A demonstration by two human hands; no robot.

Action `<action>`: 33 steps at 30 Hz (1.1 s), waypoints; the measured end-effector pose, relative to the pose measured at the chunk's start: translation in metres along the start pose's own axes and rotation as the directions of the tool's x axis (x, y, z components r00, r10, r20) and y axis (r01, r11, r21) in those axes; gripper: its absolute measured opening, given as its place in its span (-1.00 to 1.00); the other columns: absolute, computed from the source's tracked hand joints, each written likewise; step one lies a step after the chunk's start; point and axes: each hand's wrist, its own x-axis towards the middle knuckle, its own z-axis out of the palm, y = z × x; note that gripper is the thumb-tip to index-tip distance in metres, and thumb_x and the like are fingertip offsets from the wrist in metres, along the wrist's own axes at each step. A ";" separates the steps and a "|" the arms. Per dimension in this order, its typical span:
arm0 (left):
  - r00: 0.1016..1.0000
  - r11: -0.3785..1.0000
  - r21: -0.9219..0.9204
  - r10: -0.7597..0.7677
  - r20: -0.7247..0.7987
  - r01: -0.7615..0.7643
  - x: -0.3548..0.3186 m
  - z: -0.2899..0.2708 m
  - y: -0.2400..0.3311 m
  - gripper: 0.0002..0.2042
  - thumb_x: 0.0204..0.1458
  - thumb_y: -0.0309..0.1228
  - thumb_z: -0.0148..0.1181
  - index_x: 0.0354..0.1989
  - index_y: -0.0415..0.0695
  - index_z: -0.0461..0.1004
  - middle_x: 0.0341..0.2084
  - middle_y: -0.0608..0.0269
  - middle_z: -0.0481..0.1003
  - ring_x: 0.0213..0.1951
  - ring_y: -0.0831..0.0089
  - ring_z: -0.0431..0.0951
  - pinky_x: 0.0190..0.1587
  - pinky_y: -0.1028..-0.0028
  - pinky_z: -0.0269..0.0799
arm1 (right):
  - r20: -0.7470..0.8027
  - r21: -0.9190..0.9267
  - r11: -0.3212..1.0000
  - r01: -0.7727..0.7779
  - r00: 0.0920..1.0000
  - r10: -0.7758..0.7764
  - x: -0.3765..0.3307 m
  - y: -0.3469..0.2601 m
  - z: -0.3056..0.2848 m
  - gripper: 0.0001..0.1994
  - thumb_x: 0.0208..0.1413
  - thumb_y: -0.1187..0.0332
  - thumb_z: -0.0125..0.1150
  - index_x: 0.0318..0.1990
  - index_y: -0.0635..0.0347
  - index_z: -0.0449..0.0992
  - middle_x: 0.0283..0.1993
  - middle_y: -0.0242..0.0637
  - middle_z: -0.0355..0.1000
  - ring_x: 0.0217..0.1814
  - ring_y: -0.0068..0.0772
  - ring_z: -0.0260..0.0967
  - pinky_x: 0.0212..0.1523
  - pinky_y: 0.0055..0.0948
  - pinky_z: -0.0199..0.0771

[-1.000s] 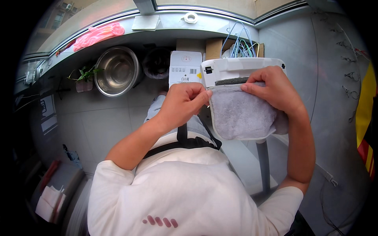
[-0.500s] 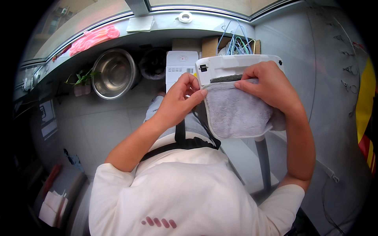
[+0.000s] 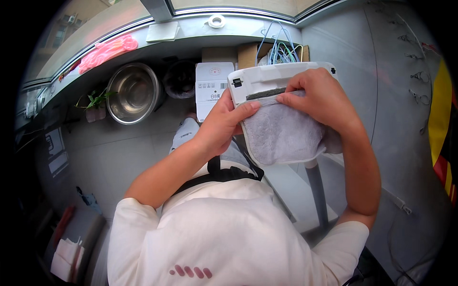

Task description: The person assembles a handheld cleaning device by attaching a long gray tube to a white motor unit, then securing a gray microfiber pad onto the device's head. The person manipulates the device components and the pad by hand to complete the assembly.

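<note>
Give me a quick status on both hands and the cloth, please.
Left hand gripping cloth, upper left corner. Right hand pinching its top edge. Cloth over white frame, grey strip exposed. Nothing seen blocking either hand.

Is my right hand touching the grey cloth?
Touching: the head view shows the right hand with its thumb against the grey cloth near its top.

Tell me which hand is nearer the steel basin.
Left. The left hand, its thumb on the upper-left corner of the grey cloth, is right of the steel basin; the right hand, pinching the cloth's top edge, is farther right.
</note>
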 end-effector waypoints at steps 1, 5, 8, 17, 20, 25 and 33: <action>1.000 1.000 0.001 -0.001 -0.004 0.001 -0.001 0.000 0.000 -0.44 0.12 -0.33 0.21 0.25 -0.05 0.11 0.09 0.26 0.36 0.11 0.43 0.40 0.08 0.22 0.43 | 0.001 -0.022 1.000 -0.004 1.000 0.004 0.001 0.000 0.001 -0.72 -0.09 0.21 0.36 -0.45 0.31 0.60 -0.54 -0.10 0.47 -0.52 -0.26 0.42 -0.40 -0.34 0.41; 1.000 1.000 -0.017 -0.003 0.004 0.003 0.000 -0.004 -0.002 -0.46 0.12 -0.36 0.20 0.24 -0.07 0.12 0.08 0.23 0.36 0.08 0.42 0.43 0.03 0.24 0.48 | -0.026 -0.118 0.993 -0.013 1.000 0.010 0.001 -0.003 0.002 -0.69 -0.10 0.13 0.37 -0.48 0.26 0.61 -0.54 -0.12 0.47 -0.51 -0.21 0.44 -0.41 -0.33 0.42; 1.000 1.000 -0.014 0.006 0.005 -0.006 -0.001 -0.004 -0.001 -0.45 0.12 -0.39 0.19 0.25 -0.09 0.10 0.08 0.20 0.36 0.07 0.41 0.44 0.01 0.27 0.51 | -0.098 -0.234 0.972 -0.017 0.995 -0.006 -0.001 -0.004 0.005 -0.64 -0.13 0.05 0.40 -0.53 0.20 0.59 -0.55 -0.16 0.47 -0.50 -0.22 0.44 -0.41 -0.35 0.42; 0.999 0.999 0.017 0.034 -0.039 -0.033 -0.005 0.000 -0.002 -0.43 0.12 -0.41 0.18 0.26 -0.13 0.07 0.10 0.13 0.34 0.11 0.35 0.41 0.03 0.29 0.51 | 0.029 -0.059 0.990 -0.129 0.991 0.131 -0.008 0.032 -0.017 -0.59 -0.22 -0.06 0.44 -0.54 0.14 0.57 -0.57 -0.33 0.47 -0.49 -0.40 0.41 -0.39 -0.41 0.39; 0.999 0.999 0.033 0.018 -0.044 -0.017 -0.005 -0.002 -0.003 -0.43 0.12 -0.41 0.18 0.27 -0.14 0.06 0.11 0.11 0.33 0.11 0.34 0.41 0.04 0.29 0.50 | 0.046 0.016 0.992 -0.126 0.991 0.125 -0.016 0.057 -0.028 -0.63 -0.18 0.01 0.45 -0.48 0.16 0.60 -0.57 -0.34 0.46 -0.49 -0.45 0.37 -0.38 -0.45 0.36; 0.998 0.999 0.038 0.015 -0.067 -0.013 -0.004 -0.002 -0.004 -0.42 0.12 -0.42 0.18 0.28 -0.14 0.05 0.11 0.11 0.34 0.11 0.34 0.41 0.04 0.31 0.50 | 0.093 0.292 0.949 -0.115 0.991 0.091 -0.031 0.085 -0.041 -0.70 -0.09 0.16 0.43 -0.44 0.24 0.59 -0.55 -0.39 0.44 -0.45 -0.59 0.34 -0.36 -0.55 0.34; 0.998 0.999 0.042 0.019 -0.058 -0.016 -0.006 -0.004 -0.004 -0.38 0.09 -0.42 0.21 0.29 -0.13 0.05 0.11 0.11 0.34 0.10 0.34 0.43 0.00 0.30 0.53 | -0.121 0.315 0.927 -0.202 0.961 0.250 -0.029 0.084 -0.028 -0.69 -0.14 0.19 0.47 -0.46 0.28 0.56 -0.57 -0.35 0.42 -0.51 -0.57 0.33 -0.44 -0.50 0.36</action>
